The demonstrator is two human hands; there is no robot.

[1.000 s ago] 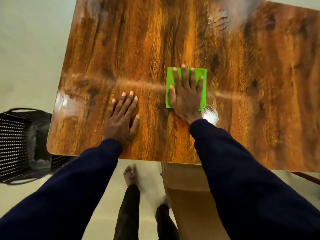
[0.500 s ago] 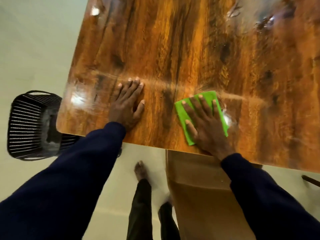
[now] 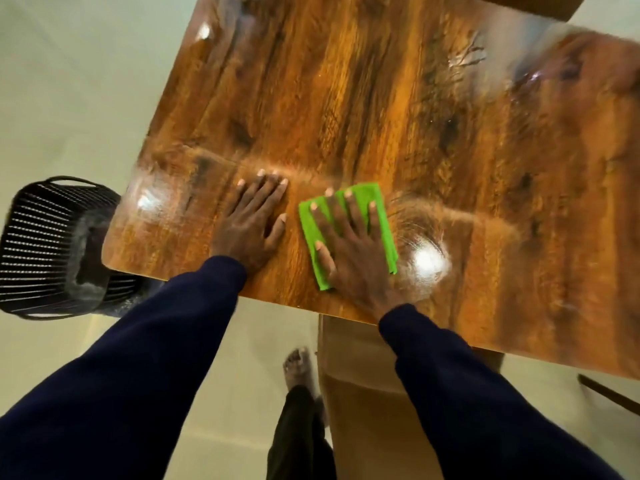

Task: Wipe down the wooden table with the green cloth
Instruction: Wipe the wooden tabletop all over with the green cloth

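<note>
A glossy wooden table (image 3: 398, 109) fills the upper part of the head view. A folded green cloth (image 3: 379, 211) lies flat near the table's front edge. My right hand (image 3: 353, 247) presses down on it with straight, spread fingers, covering most of the cloth. Just to its left, my left hand (image 3: 251, 220) rests flat on the bare wood, fingers straight and together. The two hands are close, a small gap apart.
A black slatted basket (image 3: 45, 247) stands on the pale floor by the table's left front corner. A tan chair back (image 3: 360, 393) sits under the front edge, beside my bare foot (image 3: 298, 367). Wet streaks glisten to the right of the cloth.
My right hand has slid the cloth from the table's middle toward the front edge, then left, closer to my left hand. My left hand stays flat on the wood.
</note>
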